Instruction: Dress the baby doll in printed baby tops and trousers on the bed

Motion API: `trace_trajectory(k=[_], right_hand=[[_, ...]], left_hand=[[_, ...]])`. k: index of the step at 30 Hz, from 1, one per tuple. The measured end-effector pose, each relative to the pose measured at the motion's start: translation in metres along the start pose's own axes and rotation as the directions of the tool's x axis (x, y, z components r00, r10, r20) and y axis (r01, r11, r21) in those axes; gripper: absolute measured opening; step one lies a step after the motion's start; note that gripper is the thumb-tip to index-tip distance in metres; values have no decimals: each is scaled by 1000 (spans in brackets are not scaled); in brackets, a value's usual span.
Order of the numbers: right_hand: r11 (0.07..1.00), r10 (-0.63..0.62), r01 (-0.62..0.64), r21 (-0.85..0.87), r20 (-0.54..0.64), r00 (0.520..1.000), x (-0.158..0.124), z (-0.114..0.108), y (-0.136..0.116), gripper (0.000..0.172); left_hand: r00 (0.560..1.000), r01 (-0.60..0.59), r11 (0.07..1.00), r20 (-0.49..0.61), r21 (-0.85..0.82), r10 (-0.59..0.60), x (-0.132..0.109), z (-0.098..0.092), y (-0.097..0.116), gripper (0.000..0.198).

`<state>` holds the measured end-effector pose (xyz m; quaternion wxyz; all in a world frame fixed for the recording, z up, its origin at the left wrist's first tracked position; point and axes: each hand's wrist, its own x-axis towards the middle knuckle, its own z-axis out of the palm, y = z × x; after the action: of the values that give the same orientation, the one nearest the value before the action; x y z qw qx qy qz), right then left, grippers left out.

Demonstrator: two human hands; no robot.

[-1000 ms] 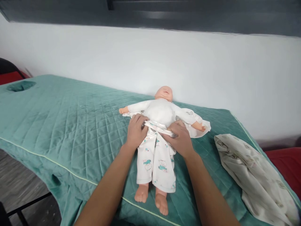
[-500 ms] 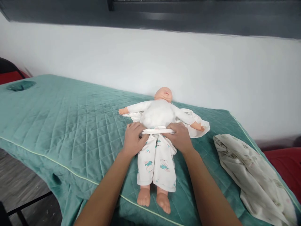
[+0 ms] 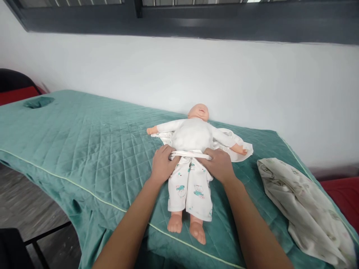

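Note:
A baby doll (image 3: 192,134) lies on its back with arms spread, its bare feet toward me. White pants (image 3: 190,190) with teal animal prints cover its legs. My left hand (image 3: 165,163) grips the waistband at one side of the doll's waist. At the other side, my right hand (image 3: 218,164) is closed on the same waistband, which stretches between both hands just below the doll's white-covered belly. Under the doll's arms a white garment (image 3: 244,153) is spread out. The fingertips inside the waistband are hidden.
A green quilted cover (image 3: 98,149) lies over the bed, with a hole (image 3: 39,102) at its far left. A crumpled patterned cloth (image 3: 303,209) rests at the right. Behind stands a white wall (image 3: 179,74). Red seats (image 3: 343,198) show at the edges.
My view has shifted slightly, so the scene sits a little to the right. Both hands keep hold of the waistband; the trouser legs and feet appear slightly higher.

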<state>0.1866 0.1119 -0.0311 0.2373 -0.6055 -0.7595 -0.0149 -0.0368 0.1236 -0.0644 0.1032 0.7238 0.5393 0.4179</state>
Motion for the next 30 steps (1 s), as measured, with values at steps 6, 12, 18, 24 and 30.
trace_trajectory(k=[6,12,18,24,30], right_hand=[[985,55,-65,158,63,996,-10,-9,-6,41],[865,54,-165,474,239,970,-10,-17,-4,52],[803,6,-196,563,322,947,-8,-17,10,55],[815,-6,-200,544,353,936,-7,-13,26,55],[710,103,-281,646,300,948,-5,-5,30,47]], left_hand=[[1000,17,999,-20,30,-16,0,2,-1,8],[999,41,999,-28,-7,-41,1,2,-1,11],[997,78,979,11,-188,-78,3,-1,1,11],[989,146,949,68,-278,-133,7,-2,5,11],[990,143,934,31,-326,-141,22,6,12,13]])
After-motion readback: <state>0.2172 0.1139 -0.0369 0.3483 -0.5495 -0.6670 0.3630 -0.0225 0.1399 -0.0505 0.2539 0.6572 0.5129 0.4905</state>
